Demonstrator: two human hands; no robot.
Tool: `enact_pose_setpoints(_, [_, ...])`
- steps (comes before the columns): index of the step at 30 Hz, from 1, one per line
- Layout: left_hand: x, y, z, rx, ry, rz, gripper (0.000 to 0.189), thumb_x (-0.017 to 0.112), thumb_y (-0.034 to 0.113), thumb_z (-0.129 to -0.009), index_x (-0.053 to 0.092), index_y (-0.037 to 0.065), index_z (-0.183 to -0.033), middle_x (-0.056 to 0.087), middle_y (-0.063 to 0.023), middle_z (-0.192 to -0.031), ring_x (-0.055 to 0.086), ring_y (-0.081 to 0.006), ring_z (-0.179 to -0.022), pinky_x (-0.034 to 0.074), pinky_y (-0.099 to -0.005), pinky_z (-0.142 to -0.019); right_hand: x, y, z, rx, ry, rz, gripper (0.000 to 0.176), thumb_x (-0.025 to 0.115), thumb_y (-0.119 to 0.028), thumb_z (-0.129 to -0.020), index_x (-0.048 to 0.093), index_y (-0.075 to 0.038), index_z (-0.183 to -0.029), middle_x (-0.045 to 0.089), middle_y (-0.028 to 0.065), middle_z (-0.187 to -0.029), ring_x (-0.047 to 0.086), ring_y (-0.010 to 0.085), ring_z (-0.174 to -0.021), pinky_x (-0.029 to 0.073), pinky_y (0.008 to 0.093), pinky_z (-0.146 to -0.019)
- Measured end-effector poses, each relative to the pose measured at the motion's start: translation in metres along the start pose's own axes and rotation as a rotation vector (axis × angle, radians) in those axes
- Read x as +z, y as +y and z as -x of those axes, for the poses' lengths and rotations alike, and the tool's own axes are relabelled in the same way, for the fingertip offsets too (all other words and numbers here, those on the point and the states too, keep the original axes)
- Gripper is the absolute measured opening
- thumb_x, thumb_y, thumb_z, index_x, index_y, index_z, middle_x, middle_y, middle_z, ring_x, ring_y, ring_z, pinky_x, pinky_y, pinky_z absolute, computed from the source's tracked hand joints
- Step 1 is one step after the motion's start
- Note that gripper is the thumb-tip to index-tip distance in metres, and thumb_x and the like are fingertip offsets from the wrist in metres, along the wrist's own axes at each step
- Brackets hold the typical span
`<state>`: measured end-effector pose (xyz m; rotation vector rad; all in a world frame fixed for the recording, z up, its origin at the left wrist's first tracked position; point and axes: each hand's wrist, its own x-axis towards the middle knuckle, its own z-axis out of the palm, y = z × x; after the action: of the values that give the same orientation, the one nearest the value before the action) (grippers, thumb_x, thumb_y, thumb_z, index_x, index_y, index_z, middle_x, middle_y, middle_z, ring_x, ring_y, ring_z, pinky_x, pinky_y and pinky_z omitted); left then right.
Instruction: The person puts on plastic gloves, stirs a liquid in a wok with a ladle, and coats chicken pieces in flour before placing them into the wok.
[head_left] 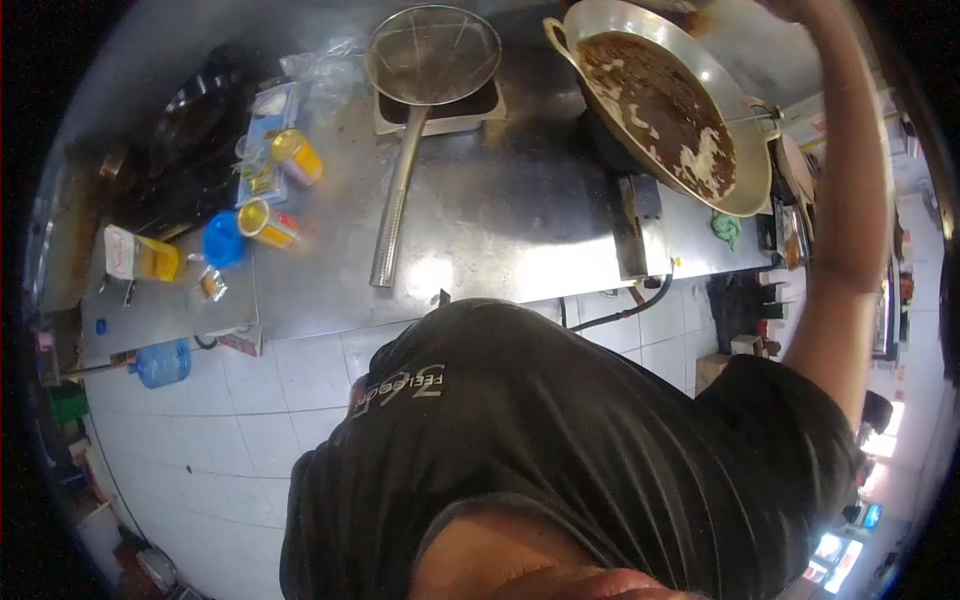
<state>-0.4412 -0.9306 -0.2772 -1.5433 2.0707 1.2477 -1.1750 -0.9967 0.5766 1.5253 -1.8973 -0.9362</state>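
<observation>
My right arm reaches up along the right side. Only a sliver of my right hand (785, 8) shows at the top edge, beyond the large metal wok (715, 72), and its fingers are cut off. In the wok is dark brown liquid (640, 75) with pale, whitish pieces (705, 165) floating near the side closest to me. My left hand is out of view. On the steel counter, a round wire-mesh strainer (433, 55) rests over a small square metal unit (440, 118), its long handle (400, 200) pointing toward me.
Left on the counter (340, 240) are two yellow cans (297, 157), a blue lid (223, 238), a yellow-and-white carton (142, 255) and a plastic bag (335, 65). A green cloth (726, 230) lies below the wok. A blue water jug (160, 364) stands lower left.
</observation>
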Motion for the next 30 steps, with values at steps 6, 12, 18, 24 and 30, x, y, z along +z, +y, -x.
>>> enact_pose_setpoints(6, [-0.014,0.013,-0.018,0.025,-0.022,-0.032,0.043,0.061,0.011,-0.090,0.064,0.011,-0.132,0.064,-0.0171,-0.133,0.059,-0.0325,-0.126,0.046,-0.0440,-0.109,0.018,0.038,0.066,0.148,-0.721,-0.316,0.020,0.072,-0.029,-0.087,0.078,-0.010,-0.086,0.070,0.0155,-0.078,0.066,0.0304,-0.073,0.050,0.0403,-0.067])
enact_pose_setpoints(12, [-0.023,0.015,-0.023,0.039,-0.041,-0.063,0.042,0.061,0.011,-0.090,0.065,0.011,-0.132,0.064,-0.0171,-0.133,0.060,-0.0325,-0.126,0.046,-0.0440,-0.108,0.092,0.001,0.081,0.225,-0.931,-0.487,0.013,0.078,-0.024,-0.082,0.079,-0.012,-0.086,0.069,0.0122,-0.076,0.065,0.0262,-0.071,0.048,0.0366,-0.062])
enact_pose_setpoints(18, [-0.023,0.019,-0.018,0.025,-0.049,-0.071,0.041,0.060,0.011,-0.091,0.065,0.010,-0.132,0.064,-0.0171,-0.133,0.060,-0.0325,-0.125,0.046,-0.0439,-0.108,0.233,-0.018,0.042,0.218,-0.904,-0.480,0.014,0.076,-0.022,-0.084,0.080,-0.011,-0.090,0.071,0.0122,-0.079,0.066,0.0258,-0.070,0.051,0.0418,-0.062])
enact_pose_setpoints(24, [-0.016,0.025,-0.010,0.004,-0.027,-0.041,0.041,0.060,0.011,-0.091,0.065,0.010,-0.131,0.064,-0.0171,-0.133,0.060,-0.0325,-0.125,0.046,-0.0438,-0.108,0.414,0.010,-0.002,-0.186,-0.439,-0.072,0.020,0.066,-0.017,-0.083,0.079,-0.004,-0.092,0.073,0.0239,-0.091,0.071,0.0349,-0.077,0.056,0.0475,-0.076])
enact_pose_setpoints(30, [-0.005,0.021,0.002,-0.022,0.001,-0.011,0.040,0.059,0.011,-0.091,0.065,0.010,-0.131,0.065,-0.0172,-0.132,0.060,-0.0325,-0.125,0.047,-0.0438,-0.107,0.371,-0.026,0.000,-0.050,-0.181,-0.083,0.020,0.061,-0.010,-0.084,0.078,-0.003,-0.092,0.074,0.0226,-0.093,0.073,0.0360,-0.087,0.057,0.0446,-0.080])
